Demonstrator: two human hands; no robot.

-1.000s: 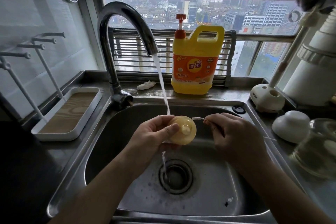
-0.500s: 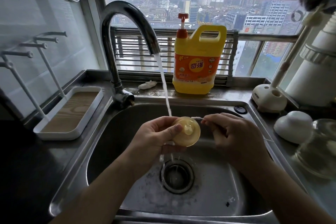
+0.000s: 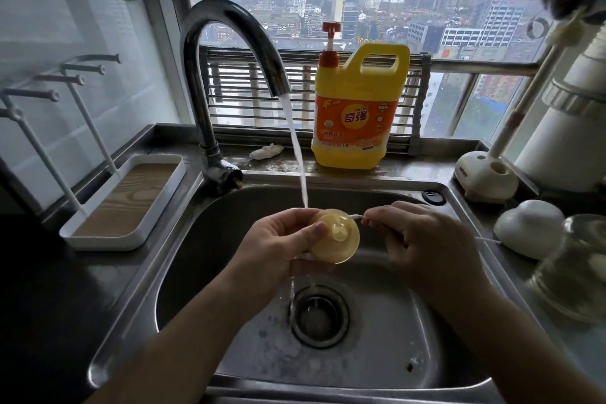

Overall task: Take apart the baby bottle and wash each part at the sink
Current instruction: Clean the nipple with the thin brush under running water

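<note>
My left hand grips a yellowish silicone bottle nipple over the steel sink, thumb on its rim, tip facing me. Water runs from the curved tap onto my left fingers just behind the nipple and drips toward the drain. My right hand pinches a thin white brush rod whose end goes behind the nipple's upper right edge; its other end sticks out at the right past my hand. A clear glass bottle body lies on the right counter beside a white dome cap.
A yellow dish-soap jug with a red pump stands on the ledge behind the sink. A white drying rack tray with pegs sits at the left. A white brush holder stands at the right, a small white rag near the tap.
Both hands and the nipple have risen slightly and shifted right under the stream. The grips are unchanged.
</note>
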